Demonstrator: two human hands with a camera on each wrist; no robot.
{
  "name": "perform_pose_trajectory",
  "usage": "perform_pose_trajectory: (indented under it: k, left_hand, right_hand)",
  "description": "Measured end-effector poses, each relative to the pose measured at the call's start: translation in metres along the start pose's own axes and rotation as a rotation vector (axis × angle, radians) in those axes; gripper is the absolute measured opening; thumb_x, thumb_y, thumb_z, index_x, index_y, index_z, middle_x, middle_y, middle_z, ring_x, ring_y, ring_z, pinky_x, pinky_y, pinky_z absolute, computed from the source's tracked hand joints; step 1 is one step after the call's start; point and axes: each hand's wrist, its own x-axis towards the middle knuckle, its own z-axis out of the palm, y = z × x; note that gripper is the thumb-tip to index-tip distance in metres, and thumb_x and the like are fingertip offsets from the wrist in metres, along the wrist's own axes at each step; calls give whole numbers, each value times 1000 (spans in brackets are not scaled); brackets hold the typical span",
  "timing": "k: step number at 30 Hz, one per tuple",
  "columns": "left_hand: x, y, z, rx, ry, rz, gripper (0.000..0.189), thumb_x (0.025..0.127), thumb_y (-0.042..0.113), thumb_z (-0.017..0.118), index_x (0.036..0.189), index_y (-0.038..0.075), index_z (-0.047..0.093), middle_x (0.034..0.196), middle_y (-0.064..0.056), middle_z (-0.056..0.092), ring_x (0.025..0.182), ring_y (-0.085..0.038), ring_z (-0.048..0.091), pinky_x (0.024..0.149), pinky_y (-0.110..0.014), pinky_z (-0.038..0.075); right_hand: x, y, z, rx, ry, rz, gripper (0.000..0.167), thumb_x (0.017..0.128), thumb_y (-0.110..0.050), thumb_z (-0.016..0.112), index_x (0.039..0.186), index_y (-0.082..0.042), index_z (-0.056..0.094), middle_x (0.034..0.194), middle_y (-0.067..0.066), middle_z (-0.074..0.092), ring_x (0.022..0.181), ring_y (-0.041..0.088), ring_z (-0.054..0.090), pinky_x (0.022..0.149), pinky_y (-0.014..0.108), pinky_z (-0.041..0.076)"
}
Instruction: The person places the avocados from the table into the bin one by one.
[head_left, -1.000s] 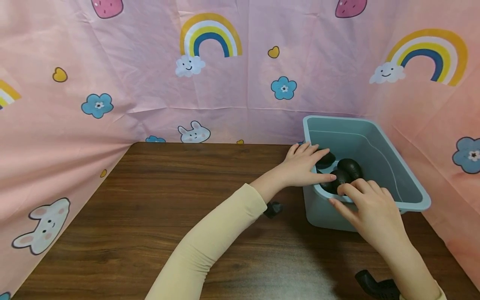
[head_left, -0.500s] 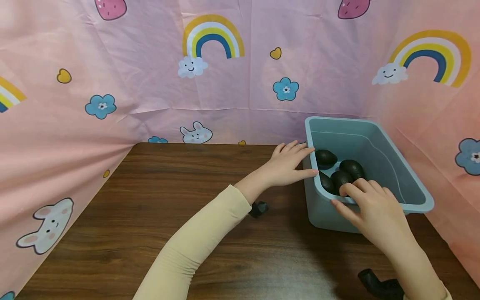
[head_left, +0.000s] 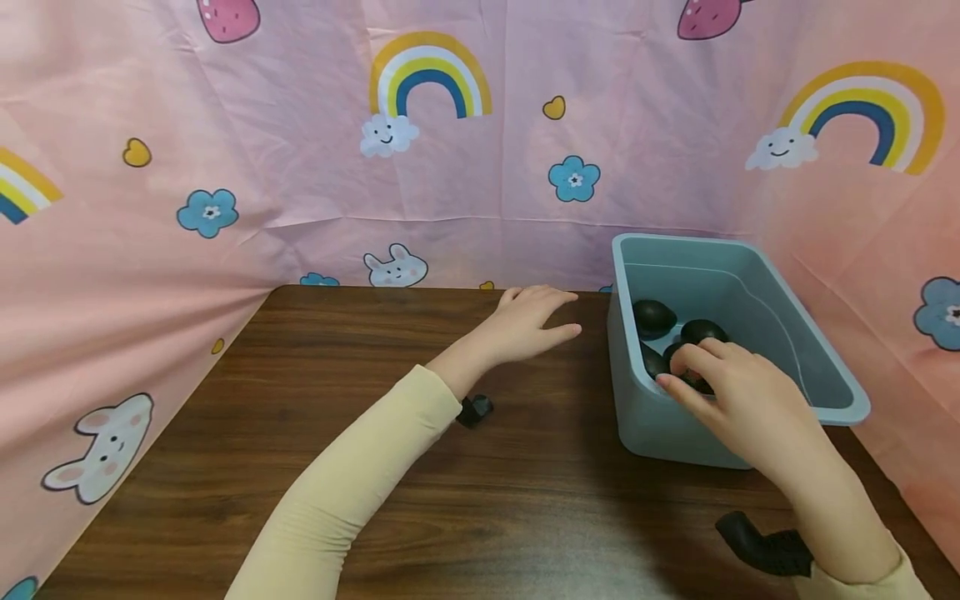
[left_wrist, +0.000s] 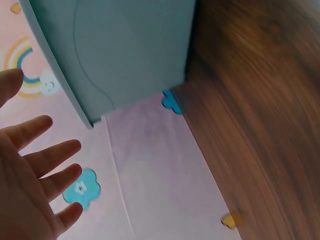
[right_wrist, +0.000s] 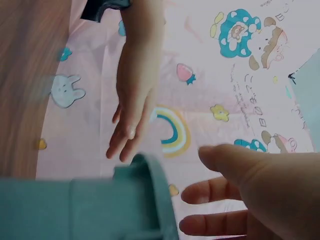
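Note:
A blue-grey plastic bin (head_left: pixel 660 429) stands at the right of the table. Dark, oval avocados (head_left: pixel 654 318) lie inside at its left end, several of them. My right hand (head_left: pixel 750 400) reaches over the bin's near rim with fingers bent and thumb apart. In the right wrist view, nothing shows between that thumb and fingers; some avocados are partly hidden behind the hand. Left of the bin, my left hand (head_left: pixel 525 325) hovers over the table with fingers spread and holds nothing. The left wrist view shows this left hand (left_wrist: pixel 25 195) apart from the bin wall.
A dark wooden table (head_left: pixel 300 417) spans the front. Pink cloth (head_left: pixel 465 183) with rainbows, flowers and rabbits hangs behind and at both sides. Black wrist-worn pieces show near the left cuff (head_left: pixel 475 411) and the right forearm (head_left: pixel 765 546).
My left hand has come off the bin's left rim and moved left, away from it. The right hand stays at the near rim, reaching slightly further over the avocados.

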Motion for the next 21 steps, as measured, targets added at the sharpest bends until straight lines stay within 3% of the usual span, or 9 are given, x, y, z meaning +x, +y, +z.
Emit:
perform_pose_trajectory:
  k: [5, 11, 15, 21]
  left_hand:
    - [-4, -15, -6, -15, 44, -40, 53, 99, 47, 45, 145, 20, 43, 145, 2, 43, 136, -20, 33, 106, -53, 18]
    - [-5, -35, -12, -9, 80, -94, 51, 99, 45, 46, 144, 18, 45, 144, 1, 45, 134, -20, 37, 106, -55, 20]
    - [-7, -48, -17, 31, 101, -149, 53, 99, 48, 46, 144, 20, 44, 144, 0, 44, 136, -23, 33, 107, -54, 18]
    - [-9, -65, -21, 147, 144, -227, 57, 98, 52, 44, 146, 21, 42, 147, -8, 37, 140, -31, 20, 108, -55, 11]
  right_hand:
    - [19, -13, -1, 99, -30, 57, 12, 93, -28, 65, 95, -17, 64, 89, -4, 56, 75, 16, 50, 62, 37, 41]
    - [43, -28, 3, 208, -86, 97, 23, 99, -34, 55, 106, -12, 61, 104, 4, 56, 85, 22, 51, 71, 41, 42]
    - [57, -36, 8, 217, -153, 130, 38, 98, -41, 52, 118, -10, 57, 121, 9, 54, 100, 28, 51, 81, 48, 43]
    - [80, -49, 24, 170, -155, 115, 47, 96, -38, 58, 130, -7, 54, 142, 18, 42, 128, 38, 39, 98, 59, 32]
